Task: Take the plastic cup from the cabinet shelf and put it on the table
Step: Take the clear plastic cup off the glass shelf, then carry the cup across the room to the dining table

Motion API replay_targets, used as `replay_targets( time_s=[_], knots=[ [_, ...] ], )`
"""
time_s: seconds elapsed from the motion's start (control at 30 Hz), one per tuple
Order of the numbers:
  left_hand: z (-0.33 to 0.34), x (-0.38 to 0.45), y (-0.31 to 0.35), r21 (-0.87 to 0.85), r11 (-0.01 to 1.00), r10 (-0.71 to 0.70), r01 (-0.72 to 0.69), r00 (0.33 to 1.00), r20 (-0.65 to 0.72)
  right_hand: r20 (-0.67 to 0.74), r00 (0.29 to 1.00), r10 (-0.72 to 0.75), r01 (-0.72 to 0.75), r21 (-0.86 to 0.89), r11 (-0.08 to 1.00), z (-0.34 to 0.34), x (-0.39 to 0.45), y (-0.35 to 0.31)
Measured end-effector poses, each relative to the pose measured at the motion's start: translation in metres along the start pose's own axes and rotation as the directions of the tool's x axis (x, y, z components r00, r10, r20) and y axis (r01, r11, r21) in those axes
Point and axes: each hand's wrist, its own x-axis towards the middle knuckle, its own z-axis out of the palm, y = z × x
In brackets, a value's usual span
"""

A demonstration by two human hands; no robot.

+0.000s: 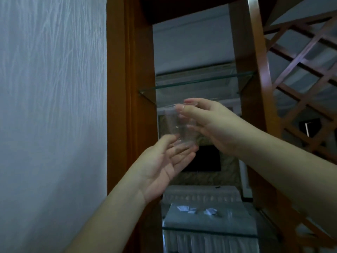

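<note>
A clear plastic cup (176, 125) hangs upright in the air in front of the wooden cabinet (127, 88), just below the upper glass shelf (197, 83). My right hand (207, 125) pinches its rim, thumb on the near side and fingers behind. My left hand (164, 161) lies palm up under the cup, fingertips touching its base. The cup is transparent, so its edges are faint.
A lower glass shelf (209, 232) sits below my arms. Through the open cabinet I see a dark screen (206, 157) and a white covered table (200, 196) beyond. A wooden lattice (300, 97) stands at the right, a pale wall (51, 106) at the left.
</note>
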Motion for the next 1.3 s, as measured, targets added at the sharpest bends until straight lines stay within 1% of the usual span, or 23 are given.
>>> replay_targets(
  time_s=[0.07,0.13,0.23,0.3,0.43,0.57,0.73,0.83,0.97,1.1,1.23,1.3],
  knots=[
    [-0.013,-0.012,-0.017,-0.141,0.988,-0.063,0.07,0.997,0.05,-0.001,1.0,0.021,-0.021,-0.002,1.0,0.006,-0.015,0.011],
    [-0.021,-0.022,-0.036,-0.238,0.964,-0.106,0.119,0.992,0.068,0.017,0.998,0.054,-0.054,-0.01,0.998,0.009,-0.035,0.024],
    [-0.027,-0.034,-0.072,-0.318,0.929,-0.191,0.191,0.981,0.031,0.063,0.993,0.099,-0.095,-0.061,0.994,0.007,-0.072,0.046],
    [-0.029,-0.041,-0.097,-0.342,0.91,-0.25,0.237,0.968,0.004,0.047,0.993,0.111,-0.106,-0.091,0.99,0.004,-0.099,0.061],
    [-0.028,-0.066,-0.141,-0.327,0.89,-0.339,0.319,0.941,-0.005,-0.024,0.981,0.194,-0.195,-0.059,0.979,0.001,-0.149,0.085],
    [-0.027,-0.082,-0.177,-0.305,0.853,-0.454,0.423,0.89,-0.037,-0.138,0.955,0.262,-0.271,-0.053,0.961,-0.002,-0.201,0.103],
    [-0.02,-0.09,-0.224,-0.308,0.792,-0.554,0.527,0.833,0.002,-0.254,0.904,0.345,-0.364,-0.034,0.931,-0.015,-0.255,0.108],
    [-0.008,-0.098,-0.252,-0.29,0.765,-0.595,0.575,0.803,0.024,-0.301,0.872,0.387,-0.418,-0.043,0.908,-0.03,-0.283,0.106],
    [0.017,-0.111,-0.288,-0.284,0.714,-0.639,0.64,0.762,0.11,-0.36,0.825,0.436,-0.485,-0.055,0.873,-0.054,-0.323,0.101],
    [0.051,-0.122,-0.329,-0.262,0.653,-0.69,0.71,0.701,0.18,-0.416,0.781,0.467,-0.544,-0.085,0.835,-0.082,-0.369,0.096],
    [0.095,-0.128,-0.374,-0.21,0.577,-0.757,0.789,0.614,0.225,-0.517,0.694,0.501,-0.585,0.001,0.811,-0.122,-0.418,0.09],
    [0.12,-0.131,-0.396,-0.186,0.532,-0.786,0.826,0.564,0.255,-0.555,0.66,0.506,-0.601,0.013,0.799,-0.146,-0.444,0.086]
  ],
)
